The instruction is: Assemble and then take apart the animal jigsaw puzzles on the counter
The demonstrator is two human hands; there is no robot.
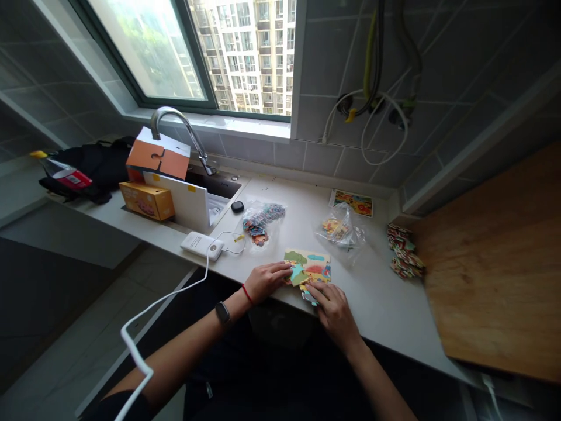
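Observation:
A partly joined jigsaw puzzle (316, 258) with green, blue and red shapes on a cream ground lies near the counter's front edge. My left hand (265, 282) rests at its left side, fingers stretched out over the edge pieces. At the puzzle's lower edge, my right hand (333, 309) has its fingers closed on a puzzle piece (308, 296), part of which they cover. Behind the puzzle sits a clear bag of yellowish pieces (336, 229). Another clear bag of blue and orange pieces (263, 221) lies to the left.
Loose puzzle pieces (404, 252) are heaped at the right, beside a wooden board (495, 269). A picture card (354, 203) lies near the wall. Leftward are a white power bank (202, 245) with a cable, a black case (237, 206), an orange box (146, 200) and a sink faucet (184, 126).

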